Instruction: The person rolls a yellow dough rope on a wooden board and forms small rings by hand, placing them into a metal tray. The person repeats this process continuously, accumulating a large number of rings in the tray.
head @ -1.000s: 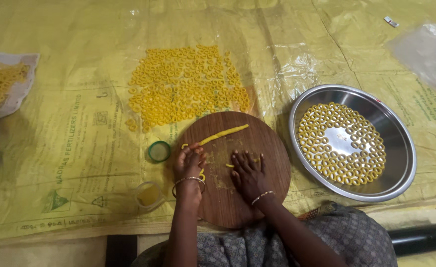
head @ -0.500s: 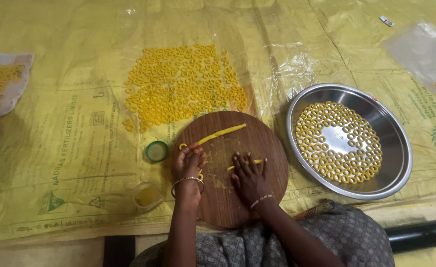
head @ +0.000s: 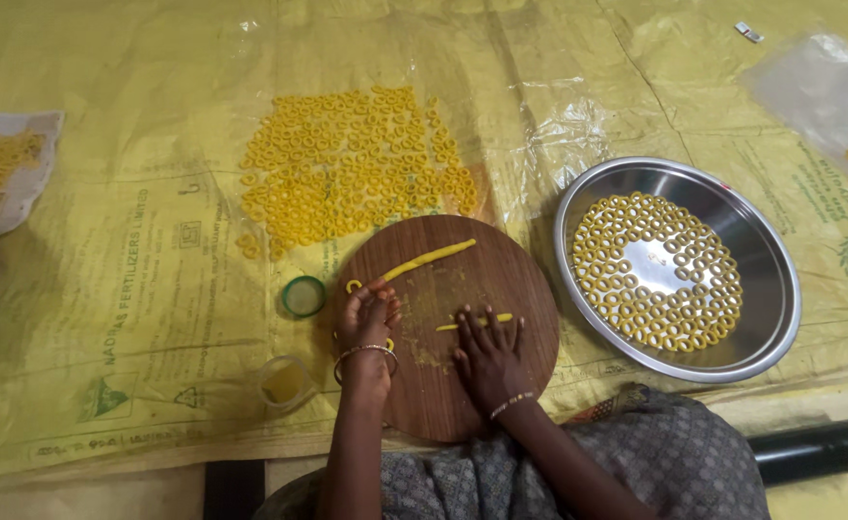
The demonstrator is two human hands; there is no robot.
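On the round wooden board [head: 443,376], the right hand [head: 489,354] lies flat with fingers spread, pressing a thin dough strip [head: 477,323] under the fingertips. The left hand [head: 366,313] is curled, fingertips pinched on a small bit of dough near a dough ring [head: 353,286]. A longer dough roll [head: 430,259] lies across the board's far part. Just left sit a green cap [head: 304,296] and a clear cup [head: 284,383]. Beyond the board, rings [head: 347,164] cover the yellow sheet [head: 135,289]; right, a steel tray [head: 766,279] holds more.
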